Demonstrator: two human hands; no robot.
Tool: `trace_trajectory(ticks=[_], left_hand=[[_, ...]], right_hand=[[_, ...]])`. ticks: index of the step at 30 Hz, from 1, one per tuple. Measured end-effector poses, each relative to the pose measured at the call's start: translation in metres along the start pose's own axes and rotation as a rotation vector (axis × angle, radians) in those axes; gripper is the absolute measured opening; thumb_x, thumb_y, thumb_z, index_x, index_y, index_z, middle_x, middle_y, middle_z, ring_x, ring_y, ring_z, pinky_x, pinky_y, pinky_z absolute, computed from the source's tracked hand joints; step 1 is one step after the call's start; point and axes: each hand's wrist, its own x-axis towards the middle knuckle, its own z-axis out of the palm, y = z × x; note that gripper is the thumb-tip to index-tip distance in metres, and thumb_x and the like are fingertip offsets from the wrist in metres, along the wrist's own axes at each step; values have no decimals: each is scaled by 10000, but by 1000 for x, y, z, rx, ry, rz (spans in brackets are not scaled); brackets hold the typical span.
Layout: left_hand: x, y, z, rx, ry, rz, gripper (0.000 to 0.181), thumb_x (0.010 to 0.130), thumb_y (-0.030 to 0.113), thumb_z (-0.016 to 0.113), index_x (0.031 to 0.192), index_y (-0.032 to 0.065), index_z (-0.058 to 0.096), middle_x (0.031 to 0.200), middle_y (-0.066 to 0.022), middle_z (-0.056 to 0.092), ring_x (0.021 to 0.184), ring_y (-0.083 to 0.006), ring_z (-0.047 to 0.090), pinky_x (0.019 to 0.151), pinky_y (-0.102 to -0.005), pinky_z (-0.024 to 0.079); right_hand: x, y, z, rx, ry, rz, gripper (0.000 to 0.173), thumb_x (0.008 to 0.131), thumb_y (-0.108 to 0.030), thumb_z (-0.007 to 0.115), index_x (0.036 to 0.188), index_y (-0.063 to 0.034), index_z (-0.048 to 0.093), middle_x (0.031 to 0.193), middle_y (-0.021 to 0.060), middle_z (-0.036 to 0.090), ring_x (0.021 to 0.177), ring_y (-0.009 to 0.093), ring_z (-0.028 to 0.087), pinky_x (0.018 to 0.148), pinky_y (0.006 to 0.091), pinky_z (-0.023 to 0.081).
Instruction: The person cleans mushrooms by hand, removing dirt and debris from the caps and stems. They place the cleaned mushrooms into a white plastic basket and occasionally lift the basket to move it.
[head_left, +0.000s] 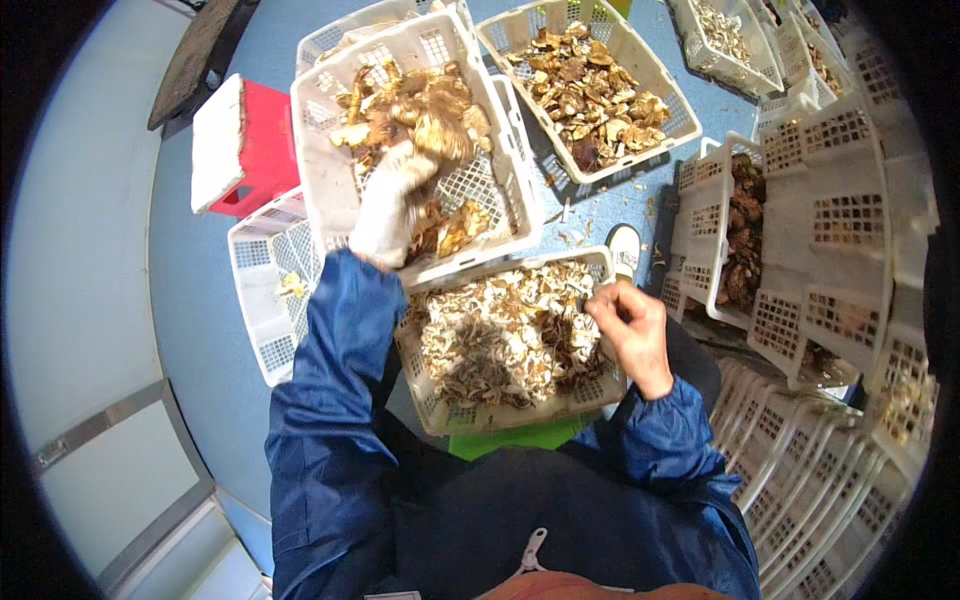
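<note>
My left hand (394, 191), in a white glove, reaches into a white plastic basket (416, 271) of brown mushrooms. Its fingertips are at a large brown mushroom (439, 131); both are blurred, and whether the fingers grip it is hidden. My bare right hand (634, 330) is over the right rim of a lower basket (480, 424). Its thumb and index finger are pinched together on what looks like a small dark object (583, 304), too small to identify. Pale and dark mushroom trimmings (510, 315) fill this lower basket, which is between my knees.
Another basket (645, 154) of brown mushroom pieces stands ahead on the blue floor (210, 300), among scattered scraps. At left are a red box (266, 142) with a white top and a white basket (259, 315). Stacked crates (817, 202) line the right side.
</note>
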Motion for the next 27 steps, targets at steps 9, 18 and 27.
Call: trace_trajectory(ticks=[9, 18, 27], left_hand=[[-198, -33, 72, -297, 119, 170, 399, 981, 229, 394, 1289, -19, 443, 1239, -99, 531, 1125, -201, 520, 1002, -348, 384], [-280, -22, 92, -561, 118, 63, 325, 922, 38, 454, 1242, -18, 467, 1188, -115, 566, 1106, -201, 549, 984, -348, 424], [-291, -38, 112, -159, 397, 360, 303, 839, -37, 623, 1119, 23, 525, 1034, -55, 604, 925, -116, 586, 815, -239, 488]], right_hand=[[-56, -69, 47, 31, -59, -556, 79, 786, -6, 655, 802, 5, 579, 779, 53, 579, 706, 131, 536, 644, 254, 426], [-113, -89, 60, -230, -37, -860, 85, 726, 43, 664, 779, 19, 602, 994, 144, 621, 899, 250, 601, 770, 316, 475], [-139, -89, 74, -289, 89, -838, 127, 700, 44, 678, 751, 13, 566, 894, 125, 567, 793, 241, 568, 689, 315, 460]])
